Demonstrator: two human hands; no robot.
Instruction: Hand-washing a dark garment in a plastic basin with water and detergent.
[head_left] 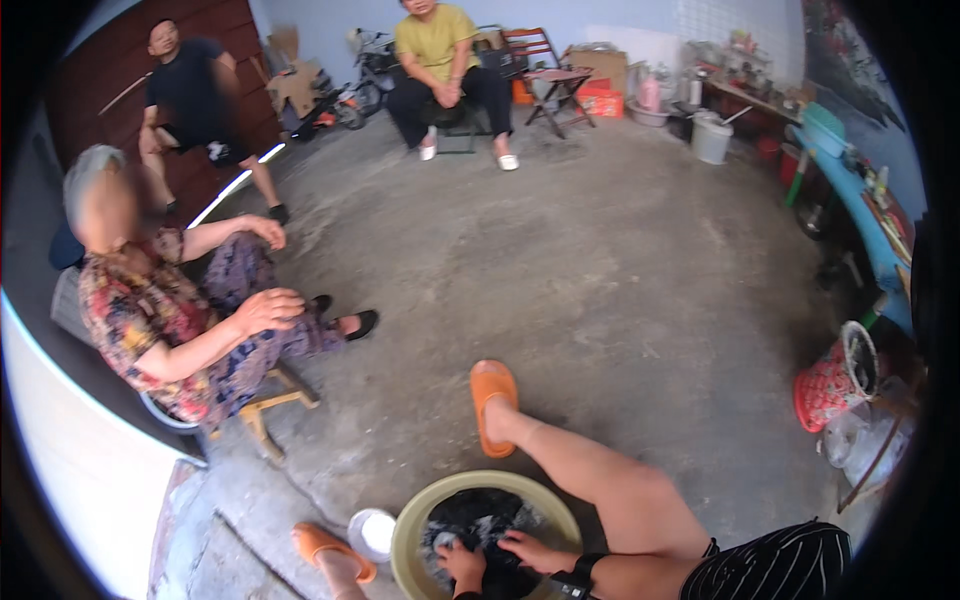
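A wide olive-yellow basin stands on the floor between my feet, with dark wet cloth and some suds in it. My left hand reaches into the basin, its fingers curled down into the cloth. To its right, my right hand lies over the cloth with the fingers stretched out and apart, and a dark band circles that wrist. The fingertips of both hands partly sink into the dark folds. Touching or nearly touching the basin's left side is a small bowl with something white in it.
My feet wear orange slippers. A person in a floral shirt sits at the left; two others sit farther back. A red patterned bin and plastic bags stand at right, below a blue table. A folding chair is at the back.
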